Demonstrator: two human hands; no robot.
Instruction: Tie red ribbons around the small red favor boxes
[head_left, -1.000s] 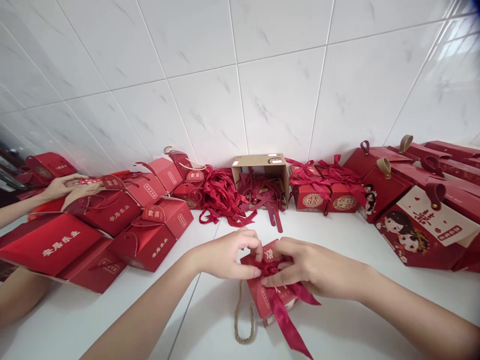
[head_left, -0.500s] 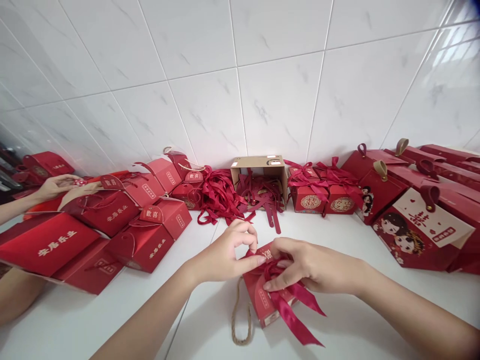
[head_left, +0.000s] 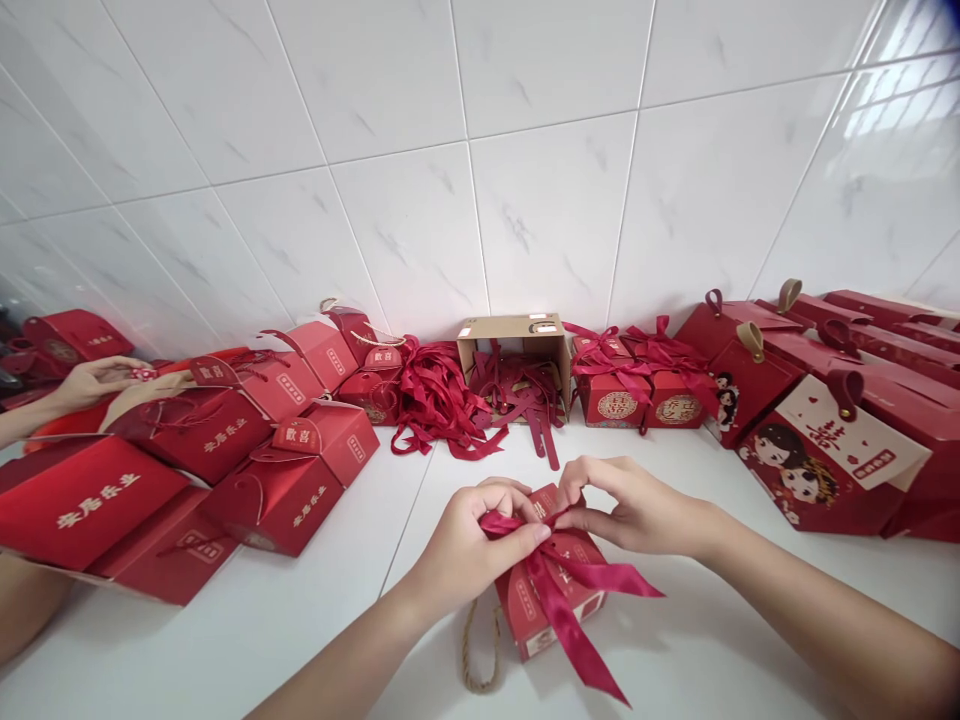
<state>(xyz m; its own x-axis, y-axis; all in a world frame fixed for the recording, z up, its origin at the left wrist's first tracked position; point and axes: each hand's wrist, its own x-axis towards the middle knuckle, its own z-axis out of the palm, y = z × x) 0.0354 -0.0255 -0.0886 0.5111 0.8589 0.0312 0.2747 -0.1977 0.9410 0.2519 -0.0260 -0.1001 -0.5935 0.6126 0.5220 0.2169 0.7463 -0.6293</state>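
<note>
fingers of the left hand (head_left: 466,535) pinch a loop of red ribbon (head_left: 570,625), and those of the right hand (head_left: 641,508) are narrowed on the same ribbon near its knot. the ribbon sits across a small red box (head_left: 521,600), which lies on the white table (head_left: 690,660) below both hands, two tails trailing toward the near side. a rope loop (head_left: 481,688) rests just left of the box. behind, a ribbon heap (head_left: 442,400) lies beside an open cardboard box (head_left: 514,328) holding straps (head_left: 521,400).
</note>
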